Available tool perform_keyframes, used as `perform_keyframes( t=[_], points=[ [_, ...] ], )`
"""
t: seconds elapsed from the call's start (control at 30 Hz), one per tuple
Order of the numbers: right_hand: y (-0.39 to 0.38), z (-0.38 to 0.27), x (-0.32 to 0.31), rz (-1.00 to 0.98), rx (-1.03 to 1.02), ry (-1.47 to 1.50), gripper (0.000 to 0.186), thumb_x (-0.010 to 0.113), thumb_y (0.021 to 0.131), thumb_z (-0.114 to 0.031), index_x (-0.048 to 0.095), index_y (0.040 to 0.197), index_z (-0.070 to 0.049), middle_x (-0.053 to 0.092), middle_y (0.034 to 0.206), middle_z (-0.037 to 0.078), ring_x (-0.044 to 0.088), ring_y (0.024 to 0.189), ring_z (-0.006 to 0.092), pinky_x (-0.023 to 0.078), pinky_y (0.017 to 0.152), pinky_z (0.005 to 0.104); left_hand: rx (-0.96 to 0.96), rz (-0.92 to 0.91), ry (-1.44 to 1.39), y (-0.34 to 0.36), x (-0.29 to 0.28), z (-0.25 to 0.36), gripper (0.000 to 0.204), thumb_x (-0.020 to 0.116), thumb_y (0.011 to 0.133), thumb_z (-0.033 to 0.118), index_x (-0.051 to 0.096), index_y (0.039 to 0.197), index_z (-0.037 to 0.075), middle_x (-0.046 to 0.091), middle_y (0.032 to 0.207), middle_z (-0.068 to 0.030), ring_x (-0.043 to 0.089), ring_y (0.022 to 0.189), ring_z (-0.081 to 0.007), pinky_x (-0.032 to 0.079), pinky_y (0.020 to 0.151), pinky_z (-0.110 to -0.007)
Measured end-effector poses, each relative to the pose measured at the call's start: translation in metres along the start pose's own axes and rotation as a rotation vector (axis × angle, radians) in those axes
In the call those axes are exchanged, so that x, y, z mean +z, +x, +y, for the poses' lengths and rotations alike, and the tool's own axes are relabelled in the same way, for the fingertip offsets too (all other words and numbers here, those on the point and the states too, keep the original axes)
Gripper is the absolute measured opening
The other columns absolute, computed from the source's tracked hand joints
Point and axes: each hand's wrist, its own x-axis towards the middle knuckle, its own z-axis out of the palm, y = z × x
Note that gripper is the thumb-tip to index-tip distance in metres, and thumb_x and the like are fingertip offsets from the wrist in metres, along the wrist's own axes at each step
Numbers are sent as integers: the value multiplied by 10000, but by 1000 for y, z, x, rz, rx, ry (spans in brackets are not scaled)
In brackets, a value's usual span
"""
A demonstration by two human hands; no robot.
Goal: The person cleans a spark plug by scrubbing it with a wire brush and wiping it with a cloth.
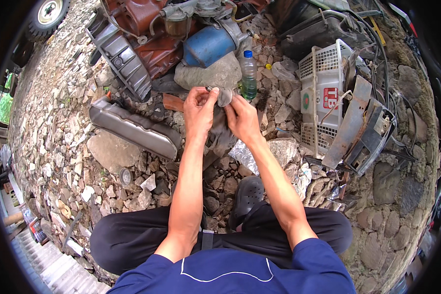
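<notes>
Between both hands, in front of me, is a small rounded grey part [224, 97]; its exact kind is hard to make out. My left hand [200, 111] is closed, with thumb and fingers pinching its left side, where a short dark end pokes out. On the other side my right hand [243, 119] grips it with thumb and bent fingers. Below the hands lies a dark greyish cloth-like piece [221, 138], partly hidden by them. Just beyond my right hand stands a clear plastic bottle [249, 78] with a blue cap and greenish liquid.
A red-brown engine block [159, 54] with a blue canister filter [208, 45] lies beyond a large stone [210, 73]. To the left are a long dark metal cover [132, 128] and stony ground. A white plastic basket [323, 88] and rusty metal plate [349, 122] stand right.
</notes>
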Motion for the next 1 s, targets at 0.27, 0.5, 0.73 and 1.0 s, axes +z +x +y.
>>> perform_keyframes(
  t=[0.27, 0.5, 0.73, 1.0],
  points=[
    [11, -30, -14, -402, 436, 124, 218, 468, 932, -145, 548, 1029, 33, 628, 964, 198, 626, 838, 360, 503, 716, 403, 43, -226, -26, 7, -14, 13, 143, 715, 834, 91, 604, 913, 52, 609, 778, 20, 529, 716, -36, 419, 651, -190],
    [-4, -32, 8, -101, 1031, 1460, 313, 407, 976, -187, 551, 1158, 23, 628, 1078, 79, 636, 905, 183, 522, 785, 334, -69, -323, -191, 4, -25, 28, 188, 702, 851, 118, 598, 985, 36, 649, 899, -9, 567, 795, -52, 436, 716, -187],
    [12, -29, 0, -68, 52, -259, 76, 527, 875, -51, 498, 853, 16, 585, 770, 221, 579, 756, 418, 461, 676, 493, 90, 0, 227, -2, 3, 34, 189, 720, 839, 117, 609, 940, 2, 630, 813, 1, 547, 742, -40, 429, 668, -184],
    [21, -29, -9, 35, 832, 1075, 282, 445, 964, -234, 614, 954, -8, 642, 817, 61, 617, 675, 129, 502, 600, 260, -6, -242, -172, -4, 1, 39, 195, 676, 874, 135, 611, 992, -6, 677, 972, -99, 634, 906, -131, 475, 778, -253]
  ],
)
